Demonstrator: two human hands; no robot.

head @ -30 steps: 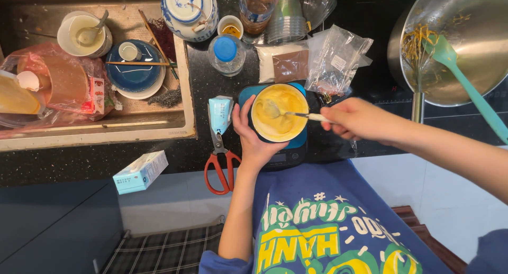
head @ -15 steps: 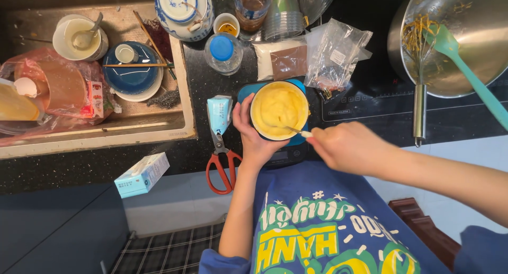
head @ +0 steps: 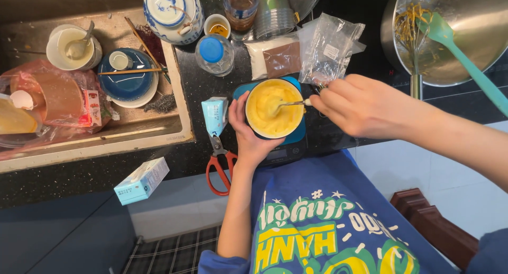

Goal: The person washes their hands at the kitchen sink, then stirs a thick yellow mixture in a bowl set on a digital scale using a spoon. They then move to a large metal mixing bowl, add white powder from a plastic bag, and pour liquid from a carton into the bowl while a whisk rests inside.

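Note:
A round bowl (head: 255, 128) full of thick yellow batter (head: 275, 112) stands on a small blue kitchen scale (head: 298, 138) on the dark counter. My left hand (head: 245, 134) grips the bowl's left and near side. My right hand (head: 362, 106) sits to the right of the bowl and holds a metal spoon (head: 290, 103) by its handle, its tip sunk in the batter.
Red-handled scissors (head: 218, 165) and a small blue carton (head: 214, 115) lie left of the bowl, a light-blue box (head: 141, 180) at the counter edge. A sink (head: 178, 67) holds dishes. Behind are plastic bags (head: 328, 49), a capped jar (head: 213, 53) and a steel bowl (head: 460, 36) with whisk and teal spatula (head: 465, 65).
My right hand swung from the bowl's near right side up to its right, carrying the spoon round through the batter. My left hand kept its hold on the bowl.

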